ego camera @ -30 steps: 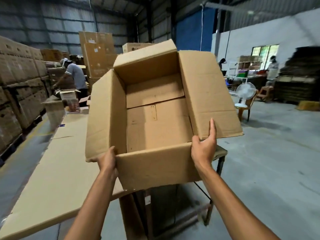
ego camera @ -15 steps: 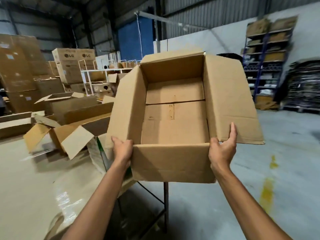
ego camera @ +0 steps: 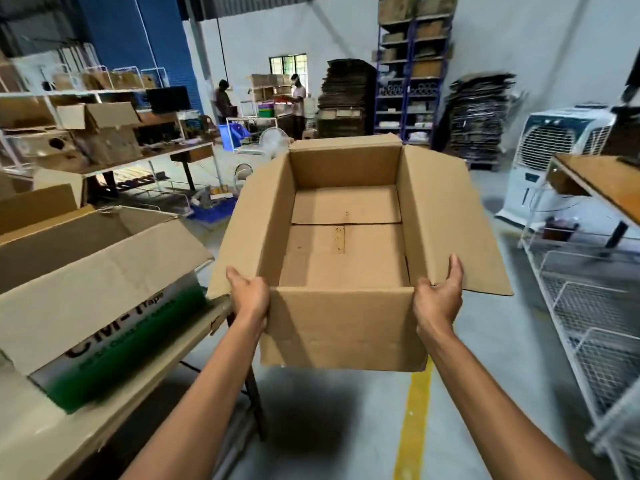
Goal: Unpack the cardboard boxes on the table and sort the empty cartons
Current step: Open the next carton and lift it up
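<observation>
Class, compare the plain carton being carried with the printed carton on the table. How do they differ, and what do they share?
The plain carton is bare brown; the printed carton shows black lettering and a green band. The plain carton is held aloft by the left hand and right hand; the printed carton rests on the table. Both are cardboard, flaps open.

Bright daylight, motion-blurred left edge, wide-angle bending, soft floor shadow

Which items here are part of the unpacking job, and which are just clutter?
Job:
empty carton, held at its near corners by left hand and right hand
printed box on table

Lying about:
air cooler
wire racks
yellow floor line
</observation>
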`<state>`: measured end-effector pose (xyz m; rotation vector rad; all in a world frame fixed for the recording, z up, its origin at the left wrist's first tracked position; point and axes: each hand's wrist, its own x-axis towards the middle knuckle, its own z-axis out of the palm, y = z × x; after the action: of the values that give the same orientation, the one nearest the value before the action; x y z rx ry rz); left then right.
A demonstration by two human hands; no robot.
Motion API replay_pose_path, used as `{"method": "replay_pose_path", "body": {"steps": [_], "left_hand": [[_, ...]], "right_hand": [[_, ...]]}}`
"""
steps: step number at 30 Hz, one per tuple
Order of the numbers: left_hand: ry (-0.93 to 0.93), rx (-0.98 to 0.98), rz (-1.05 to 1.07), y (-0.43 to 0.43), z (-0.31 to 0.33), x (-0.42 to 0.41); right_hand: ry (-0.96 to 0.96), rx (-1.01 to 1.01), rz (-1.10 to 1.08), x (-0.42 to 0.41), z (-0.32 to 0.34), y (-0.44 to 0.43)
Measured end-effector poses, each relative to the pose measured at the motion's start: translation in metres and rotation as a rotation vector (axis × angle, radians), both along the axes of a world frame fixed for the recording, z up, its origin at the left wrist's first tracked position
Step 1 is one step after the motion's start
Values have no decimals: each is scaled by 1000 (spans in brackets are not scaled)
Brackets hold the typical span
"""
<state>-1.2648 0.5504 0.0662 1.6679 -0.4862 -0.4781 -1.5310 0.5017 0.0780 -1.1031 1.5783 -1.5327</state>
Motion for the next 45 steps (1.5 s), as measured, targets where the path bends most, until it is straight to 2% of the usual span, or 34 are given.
{"method": "replay_pose_path", "body": {"steps": [13, 25, 38, 45], "left_hand": [[-8, 137, -91, -179, -68, 52], [29, 188, -52, -305, -105, 114], [180, 236, 268, -455, -161, 145], [158, 250, 448, -502, -165, 165]], "right_hand": [[130, 219, -93, 50, -56, -159], [224, 317, -34, 120, -107, -298], [330, 405, 241, 177, -172, -524], [371, 393, 403, 227, -183, -606]]}}
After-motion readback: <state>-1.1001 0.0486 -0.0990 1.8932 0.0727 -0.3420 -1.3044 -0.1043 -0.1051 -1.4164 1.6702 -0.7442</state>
